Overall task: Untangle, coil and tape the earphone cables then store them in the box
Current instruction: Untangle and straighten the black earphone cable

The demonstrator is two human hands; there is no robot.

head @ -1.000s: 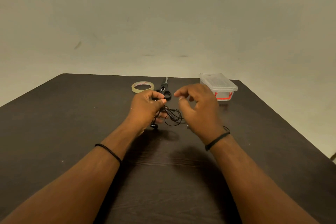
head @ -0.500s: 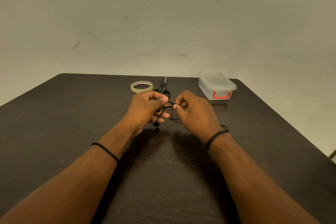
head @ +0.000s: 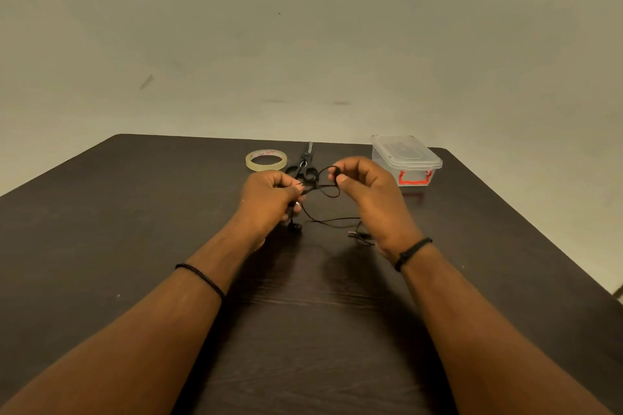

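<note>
A black earphone cable [head: 323, 190] stretches in loops between my two hands above the dark table [head: 101, 229]. My left hand [head: 269, 202] grips a bunch of the cable, and one earbud [head: 296, 228] dangles below it. My right hand [head: 371, 199] pinches the other earbud between thumb and fingers. A slack strand runs down to the jack plug [head: 354, 233] lying on the table by my right wrist. The clear plastic box [head: 404, 158], lid on and with a red latch, stands at the back right.
A roll of clear tape [head: 266, 160] lies at the back centre. Black scissors [head: 305, 165] lie just right of it, partly behind the cable. The table's right edge slants close to the box.
My hands met over the tangle, then pulled apart and lifted. The cable now stretches between them, and the plug end has dropped onto the table.
</note>
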